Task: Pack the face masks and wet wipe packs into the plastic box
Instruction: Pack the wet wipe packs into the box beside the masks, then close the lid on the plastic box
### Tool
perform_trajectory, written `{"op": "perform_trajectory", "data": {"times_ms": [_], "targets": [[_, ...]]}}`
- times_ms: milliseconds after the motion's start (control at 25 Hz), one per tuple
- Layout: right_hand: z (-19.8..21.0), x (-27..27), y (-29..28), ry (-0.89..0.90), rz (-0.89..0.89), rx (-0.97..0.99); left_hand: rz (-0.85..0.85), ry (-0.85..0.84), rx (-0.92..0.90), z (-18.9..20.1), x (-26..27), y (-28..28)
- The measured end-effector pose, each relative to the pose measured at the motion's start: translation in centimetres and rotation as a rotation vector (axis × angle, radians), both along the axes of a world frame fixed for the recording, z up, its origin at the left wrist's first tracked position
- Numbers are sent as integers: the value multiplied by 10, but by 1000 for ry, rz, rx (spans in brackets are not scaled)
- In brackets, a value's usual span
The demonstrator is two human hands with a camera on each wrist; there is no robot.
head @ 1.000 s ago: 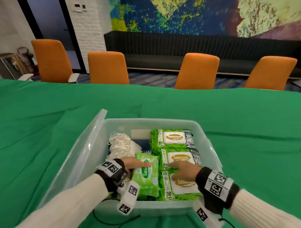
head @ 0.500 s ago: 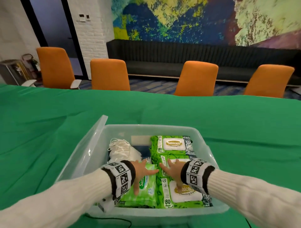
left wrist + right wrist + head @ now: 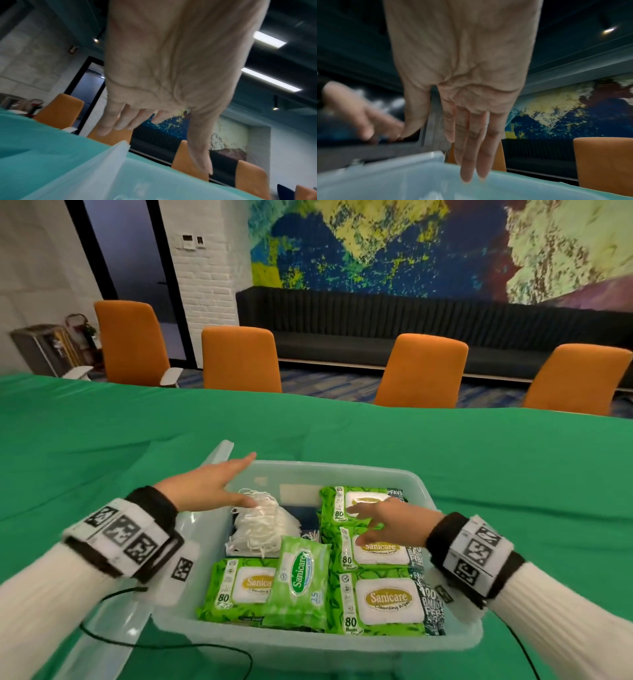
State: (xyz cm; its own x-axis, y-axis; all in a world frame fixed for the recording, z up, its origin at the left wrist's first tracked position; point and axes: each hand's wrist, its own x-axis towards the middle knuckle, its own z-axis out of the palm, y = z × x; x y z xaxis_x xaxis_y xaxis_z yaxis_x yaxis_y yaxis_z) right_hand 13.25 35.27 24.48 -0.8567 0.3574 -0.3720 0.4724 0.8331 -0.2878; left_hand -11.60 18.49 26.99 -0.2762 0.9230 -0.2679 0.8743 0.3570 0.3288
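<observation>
Both hands, left hand [image 3: 209, 486] & right hand [image 3: 394, 523], flat, empty. Head cam only: wipe packs [image 3: 387, 604], masks [image 3: 263, 523] in box [image 3: 308, 645].

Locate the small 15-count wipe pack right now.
Head view: small wipe pack lies in the plastic box, near front, between two 80-sheet packs, just before the face masks.

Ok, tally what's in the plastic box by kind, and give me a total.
Large 80-sheet wet wipe packs: 4
Small 15-sheet wet wipe pack: 1
Bundle of white face masks: 1 (single masks cannot be counted)
Total: 6 in the plastic box
</observation>
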Motion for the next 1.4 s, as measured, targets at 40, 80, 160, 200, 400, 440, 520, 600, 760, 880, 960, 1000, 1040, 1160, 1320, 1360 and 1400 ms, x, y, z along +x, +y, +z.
{"op": "perform_trajectory", "data": {"times_ms": [40, 80, 160, 200, 400, 440, 520, 600, 760, 880, 960, 1000, 1040, 1160, 1320, 1360, 1400], "targets": [[9, 8, 0, 83, -23, -43, 86, 7, -27, 0, -13, -19], [14, 17, -1, 164, -50, -93, 153, -12, -77, -6, -21, -36], [17, 34, -7, 339, -93, -204, 252, -80, -167, -27, -25, -70], [15, 41, -13, 415, -114, -271, 297, -119, -183, -40, -23, -84], [-24, 56, -49, 475, -149, -486, 519, -302, -134, -94, -14, -121], [-32, 54, -55, 456, -137, -498, 535, -365, -98, -100, -15, -123], [-39, 48, -65, 439, -102, -520, 537, -467, 16, -102, -14, -126], [-36, 38, -72, 452, -95, -577, 575, -421, 111, -98, -15, -131], [-22, 9, -84, 582, -33, -595, 673, -146, 230, -67, -33, -152], [-9, -15, -95, 732, 27, -597, 737, 15, 336, -36, -57, -184], [-3, -28, -102, 803, 1, -635, 821, -55, 415, -21, -68, -207], [-2, -33, -106, 828, -16, -661, 851, -97, 484, -19, -76, -216], [-1, -36, -110, 845, -27, -696, 856, -111, 570, -21, -83, -224], [8, -36, -121, 866, -79, -789, 673, 79, 820, 1, -52, -219], [54, -5, -91, 1081, -269, -785, 250, 354, 915, 38, 14, -188], [70, 6, -71, 1147, -388, -851, 125, 474, 952, 43, 24, -181], [86, 18, -51, 1190, -501, -975, 4, 577, 998, 45, 30, -176]]}}
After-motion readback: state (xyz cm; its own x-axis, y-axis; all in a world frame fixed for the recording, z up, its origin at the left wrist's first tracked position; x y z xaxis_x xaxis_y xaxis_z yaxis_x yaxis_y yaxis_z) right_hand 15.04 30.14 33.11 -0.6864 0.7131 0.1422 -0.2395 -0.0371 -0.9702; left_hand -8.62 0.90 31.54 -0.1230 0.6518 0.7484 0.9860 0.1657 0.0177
